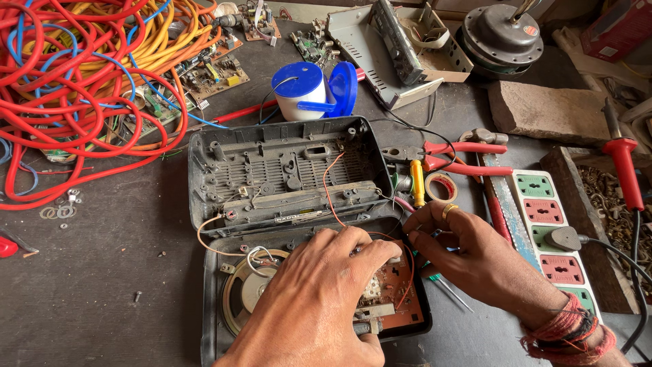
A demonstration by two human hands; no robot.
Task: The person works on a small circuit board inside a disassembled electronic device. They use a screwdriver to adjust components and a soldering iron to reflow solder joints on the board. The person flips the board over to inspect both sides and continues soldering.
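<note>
Both halves of the opened radio casing (285, 170) run left-right at centre frame; the left hand (319, 299) presses flat on its circuit board (397, 289), the right hand (468, 255) pinches a wire.

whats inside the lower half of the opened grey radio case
A round speaker at left and a brown circuit board at right, joined by thin wires. The left hand covers the board's middle, so parts there are hidden.

Matt grey plastic radio casing (285, 163)

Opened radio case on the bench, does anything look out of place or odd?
The radio case lies split open, with loose orange wire looping across both halves. The left hand rests on its circuit board, beside the bare speaker.
</note>
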